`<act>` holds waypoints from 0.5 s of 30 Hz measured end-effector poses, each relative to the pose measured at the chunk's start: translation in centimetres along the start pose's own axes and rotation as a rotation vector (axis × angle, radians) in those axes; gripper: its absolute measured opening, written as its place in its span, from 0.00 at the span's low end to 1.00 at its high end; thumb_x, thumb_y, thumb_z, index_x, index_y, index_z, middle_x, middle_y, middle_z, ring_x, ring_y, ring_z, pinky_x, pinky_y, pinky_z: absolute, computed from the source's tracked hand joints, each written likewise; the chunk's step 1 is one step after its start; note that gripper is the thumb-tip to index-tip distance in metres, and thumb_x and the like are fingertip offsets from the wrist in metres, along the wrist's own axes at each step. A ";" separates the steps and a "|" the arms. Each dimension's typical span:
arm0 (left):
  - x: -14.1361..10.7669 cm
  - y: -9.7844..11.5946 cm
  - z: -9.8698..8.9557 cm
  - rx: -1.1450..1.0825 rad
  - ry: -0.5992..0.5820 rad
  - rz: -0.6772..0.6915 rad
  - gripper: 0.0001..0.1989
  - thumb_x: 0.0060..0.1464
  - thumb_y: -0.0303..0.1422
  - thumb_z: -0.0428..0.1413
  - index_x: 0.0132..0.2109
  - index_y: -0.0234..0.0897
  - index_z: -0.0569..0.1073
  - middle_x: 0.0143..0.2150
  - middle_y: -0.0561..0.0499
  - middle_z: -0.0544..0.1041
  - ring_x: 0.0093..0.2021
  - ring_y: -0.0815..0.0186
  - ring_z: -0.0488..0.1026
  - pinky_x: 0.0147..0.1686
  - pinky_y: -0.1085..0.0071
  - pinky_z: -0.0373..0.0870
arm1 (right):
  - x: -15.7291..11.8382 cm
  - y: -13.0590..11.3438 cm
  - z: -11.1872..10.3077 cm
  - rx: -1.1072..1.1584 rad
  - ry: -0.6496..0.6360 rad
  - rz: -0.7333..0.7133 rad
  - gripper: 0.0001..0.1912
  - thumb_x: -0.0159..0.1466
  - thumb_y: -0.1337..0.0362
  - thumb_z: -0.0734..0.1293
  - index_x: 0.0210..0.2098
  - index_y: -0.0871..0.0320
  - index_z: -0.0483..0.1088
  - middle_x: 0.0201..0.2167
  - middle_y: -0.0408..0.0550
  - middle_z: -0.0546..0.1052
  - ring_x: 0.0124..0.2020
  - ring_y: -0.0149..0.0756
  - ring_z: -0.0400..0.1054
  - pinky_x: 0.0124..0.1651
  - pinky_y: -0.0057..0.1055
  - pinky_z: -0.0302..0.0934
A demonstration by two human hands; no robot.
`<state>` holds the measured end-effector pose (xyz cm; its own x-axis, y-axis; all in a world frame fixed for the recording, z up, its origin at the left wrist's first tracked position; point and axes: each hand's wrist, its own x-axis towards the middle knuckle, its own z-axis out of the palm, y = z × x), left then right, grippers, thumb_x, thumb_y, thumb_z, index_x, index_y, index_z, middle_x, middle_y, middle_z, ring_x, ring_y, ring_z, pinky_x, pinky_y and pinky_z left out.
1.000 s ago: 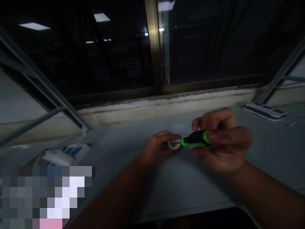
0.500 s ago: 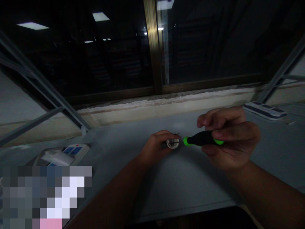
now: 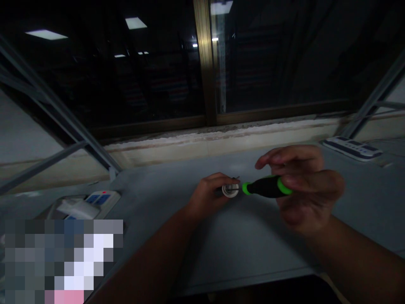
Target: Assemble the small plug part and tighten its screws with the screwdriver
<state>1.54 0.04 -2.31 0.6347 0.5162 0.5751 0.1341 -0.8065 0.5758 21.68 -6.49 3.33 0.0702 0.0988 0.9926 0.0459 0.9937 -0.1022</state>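
Observation:
My left hand [image 3: 207, 194] is closed around a small round part with a white rim [image 3: 234, 194], its hollow face turned right. What lies inside the rim is too dark to make out. A thin wire-like tip sticks out above it by my fingers. My right hand [image 3: 303, 190] holds a black and green screwdriver [image 3: 265, 187] by the butt of its handle, the index finger lifted off and the other fingers loosely curled. The thin shaft points left into the white-rimmed part; whether its tip touches a screw is hidden.
A grey table [image 3: 253, 253] lies under my hands. On the left stands a power strip [image 3: 109, 197] with a white plug-in adapter [image 3: 79, 210]; another power strip [image 3: 351, 148] is at the far right. Metal frame posts [image 3: 95, 147] and a dark window border the back.
My right hand's fingers have loosened and shifted on the screwdriver handle, which has turned and moved slightly left. My left hand keeps its hold on the white-rimmed part.

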 end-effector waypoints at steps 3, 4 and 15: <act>0.0 -0.1 0.0 0.009 -0.001 0.005 0.14 0.58 0.31 0.63 0.52 0.37 0.79 0.47 0.43 0.81 0.46 0.60 0.79 0.46 0.64 0.75 | -0.2 -0.1 -0.2 0.040 -0.152 0.014 0.15 0.66 0.66 0.65 0.52 0.51 0.74 0.49 0.54 0.79 0.46 0.47 0.78 0.38 0.45 0.78; 0.0 -0.1 0.0 0.011 -0.002 0.004 0.14 0.59 0.31 0.63 0.51 0.37 0.79 0.47 0.43 0.81 0.46 0.60 0.79 0.46 0.65 0.75 | -0.3 -0.2 -0.2 0.040 -0.180 0.004 0.16 0.66 0.68 0.66 0.53 0.52 0.73 0.48 0.55 0.79 0.44 0.46 0.78 0.36 0.42 0.78; 0.1 0.3 -0.1 -0.032 0.013 -0.052 0.13 0.57 0.31 0.64 0.50 0.38 0.80 0.46 0.43 0.81 0.44 0.61 0.79 0.44 0.65 0.76 | -0.6 -0.4 0.2 0.010 -0.060 0.044 0.12 0.68 0.65 0.65 0.50 0.50 0.74 0.46 0.52 0.79 0.44 0.45 0.77 0.37 0.44 0.78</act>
<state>1.57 -0.16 -2.05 0.6172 0.5615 0.5512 0.1424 -0.7687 0.6236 21.41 -6.96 2.84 0.0119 0.1452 0.9893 0.0346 0.9887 -0.1456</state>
